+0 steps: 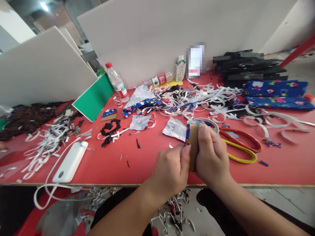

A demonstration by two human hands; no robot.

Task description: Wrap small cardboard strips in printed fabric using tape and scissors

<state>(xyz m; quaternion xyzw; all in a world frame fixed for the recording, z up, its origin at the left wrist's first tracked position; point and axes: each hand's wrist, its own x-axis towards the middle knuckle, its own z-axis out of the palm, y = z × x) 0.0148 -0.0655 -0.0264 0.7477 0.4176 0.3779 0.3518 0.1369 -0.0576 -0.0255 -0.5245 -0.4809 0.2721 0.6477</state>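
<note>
Between my two hands a small brown cardboard piece (pixel 193 141) stands upright above the table's front edge, with blue patterned fabric (pixel 187 133) along its left side. My left hand (pixel 173 165) is closed on its left edge, thumb on the near face. The right edge is gripped by my right hand (pixel 213 154), its thumb pointing up near the top corner. Just right of my right hand lie scissors (pixel 242 152) with one red and one yellow handle. A roll of white tape (pixel 214 124) and a pale fabric scrap (pixel 174 128) lie behind the hands.
White strip offcuts (pixel 192 98) heap across the table's back. Folded blue patterned fabric (pixel 275 88) and black stacked pieces (pixel 248 67) sit at the right. A bottle (pixel 119 85), a green board (pixel 94 98) and a corded white power bank (pixel 71 162) are on the left.
</note>
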